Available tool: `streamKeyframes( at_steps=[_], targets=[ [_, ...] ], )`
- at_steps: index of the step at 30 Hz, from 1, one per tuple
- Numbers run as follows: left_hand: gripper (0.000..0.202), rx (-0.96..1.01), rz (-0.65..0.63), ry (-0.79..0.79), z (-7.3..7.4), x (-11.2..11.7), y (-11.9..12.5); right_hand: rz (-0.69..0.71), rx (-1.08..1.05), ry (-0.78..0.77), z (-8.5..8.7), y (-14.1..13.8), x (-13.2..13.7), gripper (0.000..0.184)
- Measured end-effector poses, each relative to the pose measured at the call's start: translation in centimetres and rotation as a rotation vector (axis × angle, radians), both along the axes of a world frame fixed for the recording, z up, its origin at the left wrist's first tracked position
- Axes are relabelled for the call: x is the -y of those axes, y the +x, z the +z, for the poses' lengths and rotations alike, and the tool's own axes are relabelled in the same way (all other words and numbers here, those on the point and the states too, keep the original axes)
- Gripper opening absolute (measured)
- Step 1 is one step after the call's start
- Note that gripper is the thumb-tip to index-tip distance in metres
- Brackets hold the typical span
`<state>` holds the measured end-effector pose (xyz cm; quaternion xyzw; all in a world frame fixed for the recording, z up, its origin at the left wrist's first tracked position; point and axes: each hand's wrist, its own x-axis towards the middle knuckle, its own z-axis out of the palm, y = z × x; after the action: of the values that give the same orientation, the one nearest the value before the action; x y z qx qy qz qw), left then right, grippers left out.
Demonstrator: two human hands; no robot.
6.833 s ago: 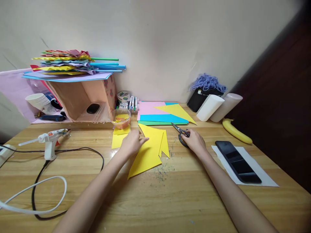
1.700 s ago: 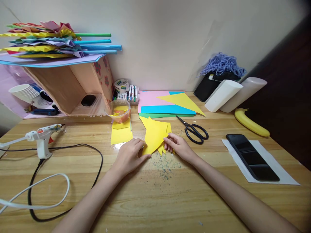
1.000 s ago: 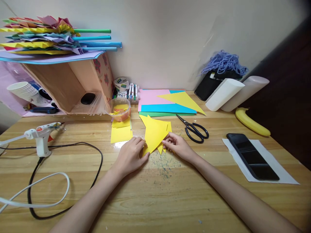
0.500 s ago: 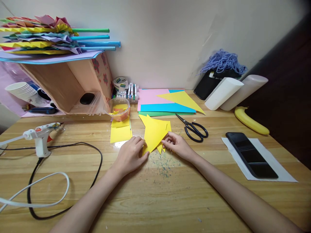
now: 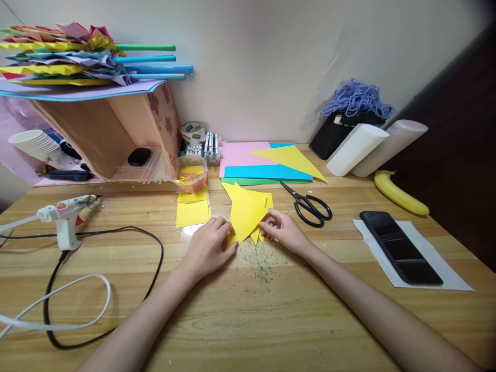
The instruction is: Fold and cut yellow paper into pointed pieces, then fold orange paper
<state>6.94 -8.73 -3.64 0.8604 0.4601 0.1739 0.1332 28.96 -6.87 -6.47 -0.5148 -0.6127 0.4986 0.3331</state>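
Several cut pieces of yellow paper (image 5: 248, 212) overlap in the middle of the wooden table, their pointed corners sticking out at different angles. My left hand (image 5: 211, 243) rests on the table with its thumb and curled fingers closed on the lower left edge of the top sheet. At that sheet's right corner, my right hand (image 5: 282, 227) pinches the paper between thumb and fingers. Its lower fingers are curled in, and small yellow points show beneath. Black-handled scissors (image 5: 308, 204) lie partly spread just beyond my right hand.
Left are a glue gun (image 5: 67, 222) and looped cables. Behind my left hand stands a clear plastic bowl (image 5: 187, 173) by yellow squares (image 5: 192, 213). Coloured sheets (image 5: 244, 155) lie at the back. A phone (image 5: 401, 248) on white paper and a banana (image 5: 401, 194) are right.
My right hand has shifted very slightly at the paper's right corner. My left hand and the sheets look almost the same.
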Motion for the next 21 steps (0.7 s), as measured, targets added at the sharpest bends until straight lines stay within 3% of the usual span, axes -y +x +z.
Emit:
streamKeyframes(
  at_steps=[21],
  targets=[
    [0.009,0.012,0.009,0.013,0.12,0.0,0.06,-0.012,0.053,0.036,0.36,-0.1,0.1,0.02]
  ],
)
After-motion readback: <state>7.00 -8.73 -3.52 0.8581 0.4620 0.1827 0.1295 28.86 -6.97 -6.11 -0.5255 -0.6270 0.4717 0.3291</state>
